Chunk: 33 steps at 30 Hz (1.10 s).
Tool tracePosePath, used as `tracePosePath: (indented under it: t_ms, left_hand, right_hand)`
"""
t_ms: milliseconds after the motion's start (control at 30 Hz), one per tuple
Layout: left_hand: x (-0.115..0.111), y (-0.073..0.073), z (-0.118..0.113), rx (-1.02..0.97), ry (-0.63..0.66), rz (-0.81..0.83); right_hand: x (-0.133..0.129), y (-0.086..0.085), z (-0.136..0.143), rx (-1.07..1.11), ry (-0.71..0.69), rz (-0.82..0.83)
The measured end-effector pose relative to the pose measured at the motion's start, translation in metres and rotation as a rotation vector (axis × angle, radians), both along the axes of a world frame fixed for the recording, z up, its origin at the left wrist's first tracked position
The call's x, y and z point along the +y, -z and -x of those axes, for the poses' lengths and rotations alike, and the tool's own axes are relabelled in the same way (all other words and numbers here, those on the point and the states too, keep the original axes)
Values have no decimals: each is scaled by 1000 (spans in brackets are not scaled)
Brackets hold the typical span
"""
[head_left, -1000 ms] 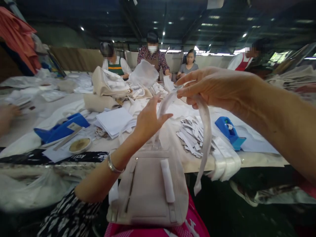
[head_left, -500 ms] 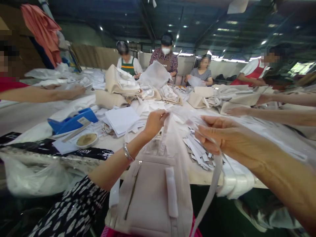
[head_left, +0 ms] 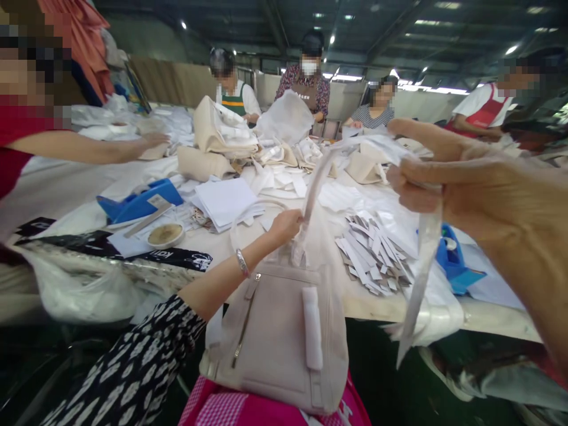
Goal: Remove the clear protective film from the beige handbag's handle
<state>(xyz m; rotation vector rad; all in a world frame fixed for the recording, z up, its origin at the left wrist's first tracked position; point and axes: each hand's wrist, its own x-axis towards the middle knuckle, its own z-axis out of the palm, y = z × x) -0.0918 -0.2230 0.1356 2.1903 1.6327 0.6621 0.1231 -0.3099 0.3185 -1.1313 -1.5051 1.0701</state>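
A pale beige bag (head_left: 279, 337) rests on my lap against the table edge. My left hand (head_left: 286, 226) pinches the lower end of a white strap (head_left: 317, 183) just above the bag's top. From there the strap rises in an arc to my right hand (head_left: 448, 186), which is raised close to the camera and closed on it. The strap's loose end (head_left: 415, 307) hangs down below my right hand.
A pile of white paper strips (head_left: 373, 254) lies on the table (head_left: 66, 189) by a blue tape dispenser (head_left: 455, 260). At left are another blue dispenser (head_left: 139, 201), a round dish (head_left: 165, 235) and stacked white sheets (head_left: 226, 201). Several people work around heaped beige bags (head_left: 213, 139).
My right hand rose and pulled the strap up and to the right, stretching it taut. My left hand stayed pinched on the strap near the bag's top. The view shifted.
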Motion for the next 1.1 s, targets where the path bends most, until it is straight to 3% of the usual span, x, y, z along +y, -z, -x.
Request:
tracePosePath:
  t_ms: [67, 167, 267, 333, 400, 500, 567, 600, 633, 733, 800, 867, 933, 1000, 1100]
  left_hand:
    - [-3, -2, 7, -6, -26, 14]
    - [-30, -7, 18, -24, 6, 42]
    - [-83, -4, 26, -63, 147, 152]
    - [-126, 4, 28, -104, 257, 253]
    - [-166, 13, 28, -257, 376, 398]
    - [-202, 16, 31, -431, 637, 520]
    - [-207, 15, 44, -463, 743, 520]
    - [-204, 16, 54, -471, 705, 491]
    - [-198, 18, 67, -468, 600, 443]
    - [-175, 39, 111, -388, 120, 276]
    - [-163, 60, 134, -347, -17, 329]
    - [-159, 79, 145, -370, -6, 438]
    - [-163, 89, 143, -441, 94, 496]
    - [-170, 89, 134, -531, 175, 503]
    - [-181, 76, 119, -620, 158, 523]
  right_hand:
    - [27, 6, 0, -27, -13, -96]
    - [70, 22, -1, -266, 204, -148]
    - [91, 56, 1, -455, 429, -161]
    - [79, 88, 9, -549, 471, -230]
    - [47, 124, 24, -745, 247, -291]
    - [-23, 173, 47, -767, -188, -298]
    - [-68, 195, 54, -796, -339, -316]
    - [-87, 203, 53, -824, -360, -304]
    - [-103, 210, 48, -866, -344, -266]
    - [-133, 227, 21, -981, -198, -13]
    - [-143, 240, 2, -976, -99, 195]
    - [-148, 254, -8, -902, -18, 300]
    - [-150, 267, -7, -804, 57, 282]
    - [-150, 277, 1, -694, 153, 229]
    - [-146, 289, 11, -530, 270, 192]
